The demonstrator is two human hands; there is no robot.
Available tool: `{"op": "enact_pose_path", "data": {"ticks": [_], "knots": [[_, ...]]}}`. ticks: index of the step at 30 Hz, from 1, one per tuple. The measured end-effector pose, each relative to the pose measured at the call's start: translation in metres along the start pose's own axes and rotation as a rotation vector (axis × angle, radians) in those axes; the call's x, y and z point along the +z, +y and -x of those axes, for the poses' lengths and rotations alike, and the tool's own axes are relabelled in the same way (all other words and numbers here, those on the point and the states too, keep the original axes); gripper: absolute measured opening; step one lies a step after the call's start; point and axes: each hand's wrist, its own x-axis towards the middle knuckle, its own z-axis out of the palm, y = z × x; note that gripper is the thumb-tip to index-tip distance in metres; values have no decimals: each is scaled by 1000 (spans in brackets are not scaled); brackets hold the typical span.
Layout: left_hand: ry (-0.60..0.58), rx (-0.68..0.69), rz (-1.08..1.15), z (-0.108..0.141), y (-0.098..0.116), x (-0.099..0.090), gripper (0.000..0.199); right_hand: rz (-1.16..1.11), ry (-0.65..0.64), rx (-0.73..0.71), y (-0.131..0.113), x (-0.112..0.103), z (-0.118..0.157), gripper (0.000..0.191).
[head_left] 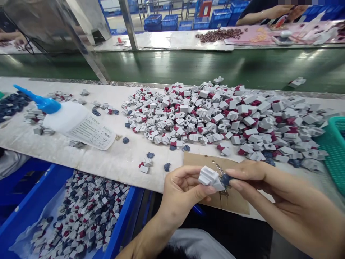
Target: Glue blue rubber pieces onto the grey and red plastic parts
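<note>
My left hand [181,192] pinches a light grey plastic piece [208,176] with stepped sides between thumb and fingers. Between the thumb and forefinger of my right hand [265,187] is a small dark blue plastic piece [225,178]. The two pieces meet or nearly meet; whether they touch I cannot tell. Both hands are above a brown cardboard piece [237,205] with dark, shiny stains. Beyond them spreads a large pile of grey and dark red plastic pieces [194,115]. A few loose dark blue pieces [167,167] lie left of my hands.
A white glue bottle [78,124] with a blue nozzle lies at left. Below it, a blue bin [126,210] holds many grey, red and blue pieces. A green basket [334,144] stands at right. Behind the pile runs a green conveyor belt [172,66]; another person's hands [283,14] are beyond.
</note>
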Motion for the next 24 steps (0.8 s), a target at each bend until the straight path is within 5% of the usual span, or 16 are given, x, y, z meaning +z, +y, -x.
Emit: {"op": "enact_pose_path", "data": {"ticks": [7,15,18,20,22,24], "knots": [[-55,175,-126,3,-3,1,25,-11,11,2,0,3,5,6],[-75,121,-265,1,-8,-3,21,-52,-56,-9,6,2,7,12],[-162,31,-351,-3,-13,-6,25,-139,-55,88,16,-2,4,18],[-264,20,-440,-5,-15,-7,25,-211,73,220,22,1,-3,30],[-336,80,-556,-7,-17,-5,19,-382,219,400,23,9,-13,40],[-358,188,-689,-10,-18,-2,14,-652,219,598,18,21,-25,50]]}}
